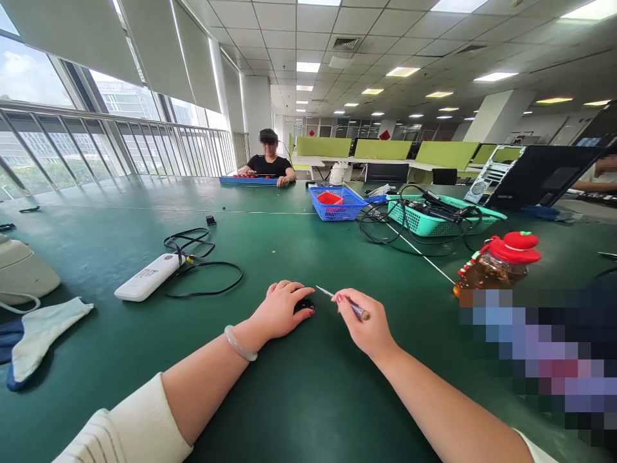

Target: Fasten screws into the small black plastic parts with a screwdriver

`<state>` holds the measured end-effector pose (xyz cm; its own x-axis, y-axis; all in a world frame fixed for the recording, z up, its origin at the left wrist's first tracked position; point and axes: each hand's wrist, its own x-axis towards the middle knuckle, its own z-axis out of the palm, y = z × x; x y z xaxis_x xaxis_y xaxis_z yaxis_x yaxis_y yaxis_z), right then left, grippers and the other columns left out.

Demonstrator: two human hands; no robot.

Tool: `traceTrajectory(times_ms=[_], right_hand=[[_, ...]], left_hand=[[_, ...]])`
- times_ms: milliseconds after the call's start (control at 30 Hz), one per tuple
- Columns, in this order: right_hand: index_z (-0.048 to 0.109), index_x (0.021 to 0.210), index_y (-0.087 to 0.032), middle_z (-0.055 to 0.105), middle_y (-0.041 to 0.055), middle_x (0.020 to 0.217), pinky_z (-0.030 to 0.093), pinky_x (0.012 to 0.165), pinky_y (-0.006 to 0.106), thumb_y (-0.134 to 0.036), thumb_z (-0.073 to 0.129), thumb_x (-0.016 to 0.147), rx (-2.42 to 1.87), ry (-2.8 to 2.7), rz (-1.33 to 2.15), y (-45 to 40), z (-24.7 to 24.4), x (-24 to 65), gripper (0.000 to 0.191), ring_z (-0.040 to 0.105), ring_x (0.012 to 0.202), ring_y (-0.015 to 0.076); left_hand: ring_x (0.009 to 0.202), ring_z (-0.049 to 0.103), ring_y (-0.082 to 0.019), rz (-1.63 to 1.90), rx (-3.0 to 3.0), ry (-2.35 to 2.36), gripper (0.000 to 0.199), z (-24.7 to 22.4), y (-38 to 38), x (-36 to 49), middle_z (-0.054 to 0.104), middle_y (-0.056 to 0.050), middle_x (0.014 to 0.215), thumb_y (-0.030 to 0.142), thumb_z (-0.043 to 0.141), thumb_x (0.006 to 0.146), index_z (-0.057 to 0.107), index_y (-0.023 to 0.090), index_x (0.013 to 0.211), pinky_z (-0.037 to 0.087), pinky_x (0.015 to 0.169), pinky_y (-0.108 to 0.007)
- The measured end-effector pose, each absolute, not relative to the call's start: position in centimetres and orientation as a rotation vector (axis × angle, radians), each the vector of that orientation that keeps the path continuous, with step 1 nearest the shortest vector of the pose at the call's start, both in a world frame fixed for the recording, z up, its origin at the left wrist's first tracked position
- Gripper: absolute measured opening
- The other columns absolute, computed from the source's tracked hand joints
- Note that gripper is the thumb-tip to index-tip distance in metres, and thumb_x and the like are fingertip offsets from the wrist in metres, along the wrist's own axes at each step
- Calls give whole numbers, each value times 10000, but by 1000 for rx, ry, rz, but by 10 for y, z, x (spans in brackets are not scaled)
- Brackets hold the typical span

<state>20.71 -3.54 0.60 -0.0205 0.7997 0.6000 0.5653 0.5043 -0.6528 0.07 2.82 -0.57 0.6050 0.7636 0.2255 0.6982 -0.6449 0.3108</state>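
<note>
My left hand (282, 310) rests on the green table (270, 399), with thumb and fingers closed around a small black part (305, 305). Most of that part is hidden under the fingers, so I cannot tell its kind. In my right hand (366, 325) is a slim small screwdriver (357, 311), held like a pen. Its thin metal tip points left, close to the fingertips of my left hand and apart from the black part as far as I can see.
Left are a white power strip (150, 276) with a black cable and a glove (45, 334). Ahead stand a blue basket (337, 211) and a green basket (434, 226) of cables. Right is a red-lidded bottle (501, 263). Across the table sits a person (268, 161).
</note>
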Motion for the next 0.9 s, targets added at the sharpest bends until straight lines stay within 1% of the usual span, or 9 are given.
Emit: traceTrajectory(times_ms=[100,167,267,400,467,533,633,767,900], right_hand=[[647,791,-199,639,12,662,429,551,239,-364,459,952,-1171,-1606,299,-32,4,211,297,560,558,129],[648,789,-197,633,11,656,422,538,237,-373,458,951,-1182,-1586,305,-29,2,212,306,558,550,127],[651,795,-201,653,15,679,439,565,238,-371,465,949,-1177,-1605,296,-27,0,212,295,592,588,137],[652,802,-214,699,17,751,473,648,248,-341,475,938,-1161,-1695,221,-28,-1,212,257,639,679,155],[654,807,-220,712,16,775,479,670,253,-331,474,934,-1154,-1727,193,-29,0,212,247,645,704,160],[655,809,-222,711,14,768,476,655,253,-330,473,932,-1152,-1742,190,-30,0,211,245,638,686,159],[657,814,-222,700,12,741,465,617,250,-332,471,933,-1143,-1751,208,-30,-1,211,247,625,651,153],[657,824,-219,696,14,744,465,607,245,-334,468,937,-1127,-1767,243,-30,-2,210,249,624,651,150],[657,825,-218,700,17,751,472,618,244,-335,458,942,-1123,-1779,249,-30,-1,209,259,627,660,149]], left_hand=[[1249,467,-281,484,2655,1208,419,-4,28,3,585,-52,1336,480,524,924,553,345,1320,327,1091,-526],[1260,453,-289,461,2684,1200,393,-2,28,5,576,-54,1343,474,515,932,572,355,1302,332,1084,-532],[1246,456,-282,432,2717,1161,349,0,27,8,591,-51,1307,445,507,944,609,348,1263,357,1072,-505],[1179,500,-262,399,2703,1171,322,3,21,7,631,-47,1201,423,516,945,635,326,1229,388,1054,-476],[1178,505,-262,379,2693,1184,316,5,15,1,630,-47,1198,408,524,943,633,325,1228,394,1053,-479],[1196,501,-261,358,2697,1168,312,7,6,-10,619,-47,1223,392,525,944,628,330,1232,388,1066,-483],[1221,496,-262,310,2700,1160,313,13,-12,-37,607,-50,1259,392,506,952,624,341,1237,388,1077,-484],[1238,501,-264,237,2648,1297,319,18,-27,-97,600,-48,1294,408,485,951,637,343,1224,405,1081,-472],[1236,529,-278,245,2580,1539,405,14,-21,-176,610,-52,1307,528,457,925,650,335,1224,418,1083,-466]])
